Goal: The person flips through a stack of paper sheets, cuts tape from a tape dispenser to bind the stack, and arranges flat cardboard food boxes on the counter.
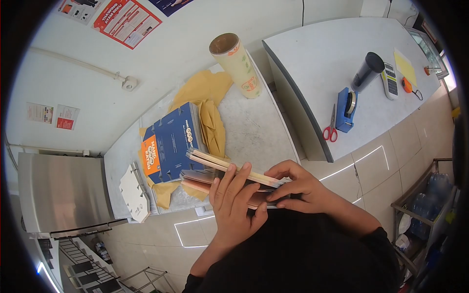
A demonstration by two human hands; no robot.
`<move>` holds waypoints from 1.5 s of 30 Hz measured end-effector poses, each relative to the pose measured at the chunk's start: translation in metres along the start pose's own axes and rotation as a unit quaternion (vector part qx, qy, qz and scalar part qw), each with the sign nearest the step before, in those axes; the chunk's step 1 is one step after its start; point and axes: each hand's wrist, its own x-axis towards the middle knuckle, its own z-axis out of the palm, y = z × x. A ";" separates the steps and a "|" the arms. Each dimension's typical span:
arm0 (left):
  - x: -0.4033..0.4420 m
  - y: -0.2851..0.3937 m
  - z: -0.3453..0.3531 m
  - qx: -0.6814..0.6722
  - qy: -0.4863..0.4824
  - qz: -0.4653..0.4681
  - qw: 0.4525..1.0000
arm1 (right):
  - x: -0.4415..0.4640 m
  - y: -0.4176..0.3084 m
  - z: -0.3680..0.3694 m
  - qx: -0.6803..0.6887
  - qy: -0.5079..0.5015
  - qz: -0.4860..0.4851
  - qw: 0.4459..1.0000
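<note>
A layered stack of thin flat sheets (207,158), perhaps folded card, with cream and pinkish edges, is held between my hands in front of my body. My left hand (237,200) wraps its near side, fingers over the top and thumb below. At the right end my right hand (298,188) pinches the stack with bent fingers, near a gap between its layers. Just beyond lie flattened blue printed boxes (171,141) with an orange label, on crumpled brown paper (212,127). The sheets' inner faces are mostly hidden by my fingers.
A tall roll (237,66) stands at the worktable's back. White flat card (134,195) lies at its left edge. The right-hand counter (312,63) carries red scissors (330,134), a blue tape dispenser (346,110), a dark tumbler (366,72) and a calculator (389,82). A rack (420,215) holds bottles.
</note>
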 end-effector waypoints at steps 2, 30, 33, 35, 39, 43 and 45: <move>0.000 0.000 0.000 0.000 0.000 0.000 1.000 | 0.000 -0.001 0.000 0.005 0.001 0.001 1.000; -0.007 -0.004 0.000 -0.013 0.005 -0.001 1.000 | -0.001 0.001 0.004 -0.003 0.007 -0.021 1.000; -0.009 -0.006 0.000 -0.028 0.008 -0.008 1.000 | 0.000 0.000 0.004 0.012 0.001 -0.018 1.000; -0.009 -0.006 0.001 -0.021 0.006 -0.007 1.000 | 0.000 0.000 0.004 0.013 -0.004 -0.018 1.000; -0.010 -0.005 0.000 -0.014 -0.001 -0.005 1.000 | 0.000 -0.001 0.005 0.004 -0.007 -0.014 1.000; -0.012 -0.005 0.000 -0.016 -0.007 -0.001 1.000 | -0.001 0.002 0.006 0.024 -0.002 -0.004 1.000; -0.012 -0.005 0.000 -0.017 -0.010 0.001 1.000 | -0.002 0.002 0.007 0.035 -0.002 0.002 0.999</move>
